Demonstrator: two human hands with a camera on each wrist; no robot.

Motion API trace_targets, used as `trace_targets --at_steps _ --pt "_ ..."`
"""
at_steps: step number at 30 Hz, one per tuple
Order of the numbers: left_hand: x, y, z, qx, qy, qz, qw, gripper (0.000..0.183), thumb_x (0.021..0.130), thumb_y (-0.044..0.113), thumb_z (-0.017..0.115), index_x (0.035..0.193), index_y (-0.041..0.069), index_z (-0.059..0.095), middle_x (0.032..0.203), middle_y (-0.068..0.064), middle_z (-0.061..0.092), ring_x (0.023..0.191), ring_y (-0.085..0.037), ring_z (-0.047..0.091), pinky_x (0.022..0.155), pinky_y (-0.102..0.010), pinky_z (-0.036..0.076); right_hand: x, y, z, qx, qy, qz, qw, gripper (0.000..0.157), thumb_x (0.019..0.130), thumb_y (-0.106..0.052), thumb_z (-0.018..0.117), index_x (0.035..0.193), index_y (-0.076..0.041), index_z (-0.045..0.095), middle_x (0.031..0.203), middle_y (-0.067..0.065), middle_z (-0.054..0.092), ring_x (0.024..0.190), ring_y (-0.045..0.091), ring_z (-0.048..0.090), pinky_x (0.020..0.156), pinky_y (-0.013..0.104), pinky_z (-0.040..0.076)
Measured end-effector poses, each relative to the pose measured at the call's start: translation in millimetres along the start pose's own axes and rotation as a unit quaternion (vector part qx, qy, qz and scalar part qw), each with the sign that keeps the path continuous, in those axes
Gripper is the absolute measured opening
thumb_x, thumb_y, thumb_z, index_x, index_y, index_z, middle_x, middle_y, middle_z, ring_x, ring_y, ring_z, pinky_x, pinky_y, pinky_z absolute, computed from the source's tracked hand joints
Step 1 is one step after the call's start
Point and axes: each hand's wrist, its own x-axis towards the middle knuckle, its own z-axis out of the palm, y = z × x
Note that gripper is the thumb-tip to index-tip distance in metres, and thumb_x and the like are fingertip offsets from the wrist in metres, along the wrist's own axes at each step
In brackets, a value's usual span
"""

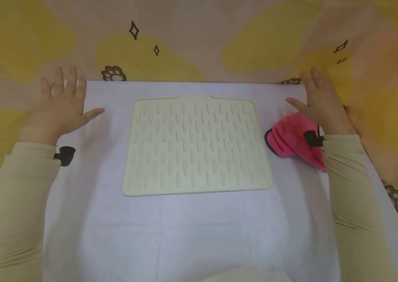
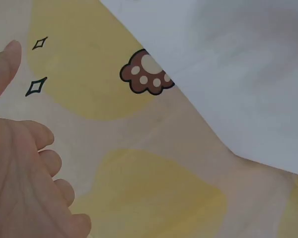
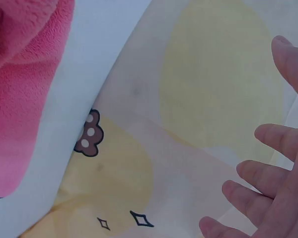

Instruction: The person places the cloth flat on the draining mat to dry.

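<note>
Left hand (image 1: 61,107), right hand (image 1: 323,103), that's two! Two sleeves (image 1: 19,199), two black wrist pieces (image 1: 66,156), one ridged mat (image 1: 197,147), one pink cloth (image 1: 290,137), one white tabletop (image 1: 202,231), and four diamond outlines (image 1: 134,30) in head view!

Dim, diffuse light | soft shadows on white cloth (image 1: 206,239) | slight haze
</note>
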Motion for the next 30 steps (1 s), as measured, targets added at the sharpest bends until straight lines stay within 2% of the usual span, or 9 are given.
trace_targets --at_steps 4,8,12,20,26,30 --pt "-4.6 3.7 9.6 -0.012 0.033 0.003 0.9994 0.092 0.098 0.054 0.038 0.144 -0.014 -0.005 0.148 -0.030 -0.024 0.133 -0.050 -0.025 0.102 -0.065 -0.016 -4.3 0.8 5.1 0.017 0.011 0.009 1.000 0.082 0.095 -0.042 0.055 0.152 -0.002 0.010 0.156 0.021 -0.003 0.139 0.048 0.006 0.109 0.058 0.009" --pt "-15.9 14.7 25.5 -0.075 0.046 -0.011 0.9961 0.088 0.099 0.046 0.042 0.143 -0.016 -0.002 0.148 -0.032 -0.021 0.134 -0.051 -0.021 0.102 -0.067 -0.012 -13.9 -1.1 11.4 0.044 0.035 0.016 0.998 0.077 0.096 -0.040 0.055 0.151 -0.002 0.017 0.156 0.022 0.005 0.140 0.046 0.011 0.109 0.059 0.014" --pt "-27.2 31.3 45.8 -0.126 0.025 -0.027 0.9914 0.084 0.100 0.039 0.044 0.144 -0.014 -0.004 0.148 -0.032 -0.021 0.133 -0.049 -0.023 0.101 -0.069 -0.008 -21.6 -3.7 15.3 0.077 0.045 0.037 0.995 0.071 0.097 -0.038 0.052 0.150 -0.003 0.020 0.156 0.023 0.010 0.141 0.042 0.011 0.110 0.057 0.014" --pt "-41.8 54.7 75.6 -0.132 0.009 -0.007 0.9911 0.077 0.102 0.033 0.043 0.144 -0.016 0.000 0.149 -0.034 -0.014 0.135 -0.050 -0.017 0.102 -0.070 -0.005 -32.5 -1.5 28.3 0.123 0.037 0.074 0.989 0.069 0.098 -0.039 0.049 0.151 -0.004 0.021 0.156 0.021 0.014 0.142 0.039 0.009 0.111 0.056 0.012" --pt "-50.6 63.8 88.8 -0.143 0.012 -0.017 0.9895 0.077 0.101 0.031 0.044 0.145 -0.014 0.000 0.151 -0.030 -0.015 0.138 -0.046 -0.016 0.103 -0.067 -0.006 -38.3 -3.2 40.6 0.159 0.090 0.068 0.981 0.058 0.098 -0.032 0.051 0.142 0.002 0.039 0.146 0.024 0.034 0.137 0.039 0.025 0.111 0.051 0.018" --pt "-52.8 69.2 95.4 -0.162 -0.004 -0.011 0.9867 0.077 0.101 0.032 0.044 0.145 -0.014 -0.001 0.151 -0.029 -0.016 0.138 -0.045 -0.014 0.104 -0.067 -0.004 -43.6 -3.4 50.9 0.190 0.122 0.071 0.971 0.051 0.097 -0.028 0.053 0.136 0.004 0.047 0.139 0.026 0.044 0.132 0.040 0.035 0.109 0.050 0.024"
